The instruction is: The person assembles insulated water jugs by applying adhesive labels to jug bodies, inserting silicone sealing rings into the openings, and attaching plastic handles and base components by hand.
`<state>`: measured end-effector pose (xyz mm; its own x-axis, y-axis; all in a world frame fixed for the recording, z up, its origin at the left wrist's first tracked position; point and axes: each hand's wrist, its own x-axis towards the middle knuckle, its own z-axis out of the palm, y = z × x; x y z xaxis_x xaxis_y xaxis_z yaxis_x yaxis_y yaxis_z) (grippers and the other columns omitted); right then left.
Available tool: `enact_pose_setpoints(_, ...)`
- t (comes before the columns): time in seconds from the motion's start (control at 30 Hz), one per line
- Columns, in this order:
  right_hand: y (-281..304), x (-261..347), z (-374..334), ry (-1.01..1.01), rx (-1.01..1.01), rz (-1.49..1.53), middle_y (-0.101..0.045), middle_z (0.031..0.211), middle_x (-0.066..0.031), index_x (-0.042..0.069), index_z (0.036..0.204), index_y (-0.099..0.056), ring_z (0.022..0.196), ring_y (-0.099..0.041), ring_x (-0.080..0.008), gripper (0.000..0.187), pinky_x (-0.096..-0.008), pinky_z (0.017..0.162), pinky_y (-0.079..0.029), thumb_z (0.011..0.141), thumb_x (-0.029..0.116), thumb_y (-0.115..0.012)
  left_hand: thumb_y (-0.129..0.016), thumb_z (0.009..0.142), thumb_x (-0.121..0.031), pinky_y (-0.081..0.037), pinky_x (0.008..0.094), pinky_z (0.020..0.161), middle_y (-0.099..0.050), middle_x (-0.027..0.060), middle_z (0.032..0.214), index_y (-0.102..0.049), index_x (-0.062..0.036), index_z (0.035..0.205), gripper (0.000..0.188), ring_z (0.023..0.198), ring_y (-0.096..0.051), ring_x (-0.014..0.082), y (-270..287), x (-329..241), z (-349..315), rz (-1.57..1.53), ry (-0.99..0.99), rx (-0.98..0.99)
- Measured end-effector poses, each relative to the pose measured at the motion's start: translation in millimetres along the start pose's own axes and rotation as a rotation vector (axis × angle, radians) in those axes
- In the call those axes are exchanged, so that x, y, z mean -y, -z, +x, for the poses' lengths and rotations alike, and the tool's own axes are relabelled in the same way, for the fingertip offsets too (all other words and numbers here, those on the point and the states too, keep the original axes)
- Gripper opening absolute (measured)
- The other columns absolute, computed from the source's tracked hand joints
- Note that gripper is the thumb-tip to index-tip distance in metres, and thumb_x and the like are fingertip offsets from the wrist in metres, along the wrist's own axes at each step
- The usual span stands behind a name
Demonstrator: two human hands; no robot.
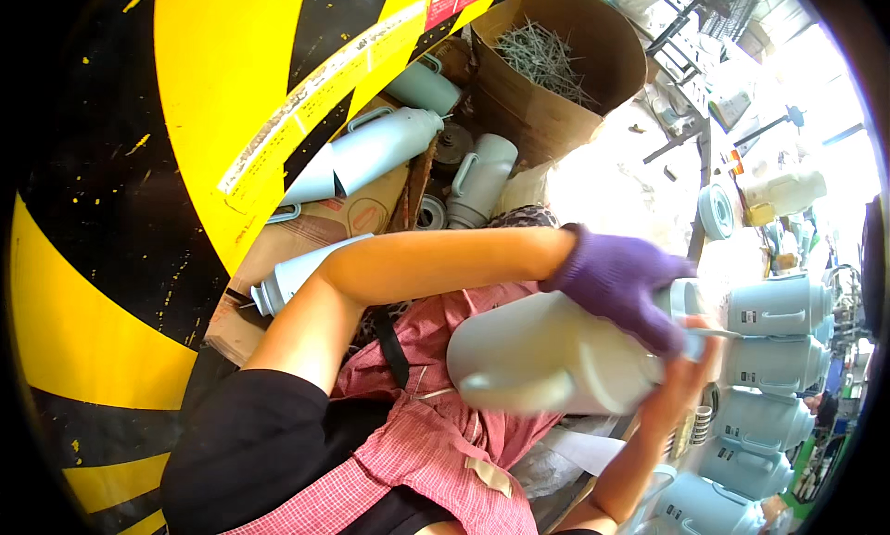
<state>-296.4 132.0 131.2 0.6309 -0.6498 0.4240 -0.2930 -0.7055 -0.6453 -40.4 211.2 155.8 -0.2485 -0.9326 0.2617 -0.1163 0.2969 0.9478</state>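
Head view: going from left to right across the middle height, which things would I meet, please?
Yellow-and-black striped panel, lying pale-blue jug, held pale jug, purple-gloved left hand, topmost jug of the right-hand row.

Glare whites out the upper right, the held pale jug is blurred, and corners darken around bent edges.

A factory workshop or assembly area. Just to the right of the person's gloved fingers, matching pale blue jugs line up in a close row. Farther off, up and left of the fingers, a round-walled cardboard bin holds a heap of thin, metallic-looking sticks; loose jugs lie near it among cardboard. Well left of the fingers spreads a broad surface with yellow-and-black hazard stripes.
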Motion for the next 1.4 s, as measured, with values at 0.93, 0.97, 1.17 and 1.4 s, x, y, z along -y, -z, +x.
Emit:
enact_pose_setpoints(0.93,-41.7,10.3,86.4,0.538,-0.261,-0.185,-0.064,0.129,-0.0205,-0.005,0.135,-0.054,0.120,-0.057,-0.0386,0.045,-0.0517,0.112,-0.036,0.099,0.021,-0.062,-0.094,0.067,-0.039,-0.049,0.0475,0.102,-0.057,0.0193,0.137,-0.052,-0.0039,0.138,0.089,0.122,-0.060,0.0340,209.0,19.0,74.2,1.150,-0.787,-0.918)
enact_pose_setpoints(0.97,-48.7,8.3,82.3,0.512,-0.209,-0.202,-0.069,0.121,-0.0184,-0.004,0.127,-0.061,0.117,-0.059,-0.0382,0.036,-0.0502,0.109,-0.039,0.097,0.015,-0.064,-0.094,0.066,-0.042,-0.047,0.0498,0.105,-0.057,0.0207,0.138,-0.051,-0.0035,0.139,0.092,0.125,-0.058,0.0374,226.8,25.6,70.9,1.348,-0.807,-0.954)
enact_pose_setpoints(1.17,-59.0,-39.6,72.8,0.219,-0.028,-0.106,-0.071,0.112,-0.0133,0.001,0.108,-0.072,0.107,-0.062,-0.0352,0.023,-0.0411,0.094,-0.048,0.087,-0.004,-0.066,-0.092,0.073,-0.040,-0.038,0.0487,0.116,-0.053,0.0173,0.144,-0.045,-0.0041,0.144,0.092,0.134,-0.051,0.0361,205.9,22.3,39.2,0.457,-0.621,-0.900)
enact_pose_setpoints(1.4,-173.5,-116.1,-6.6,0.093,0.307,-0.296,-0.063,0.121,-0.0169,0.004,0.137,-0.052,0.111,-0.059,-0.0345,0.055,-0.0449,0.095,-0.048,0.089,0.021,-0.072,-0.087,0.077,-0.042,-0.051,0.0495,0.108,-0.052,0.0156,0.146,-0.043,-0.0031,0.149,0.093,0.132,-0.056,0.0332,148.4,51.7,-50.9,0.337,-0.685,-1.199)
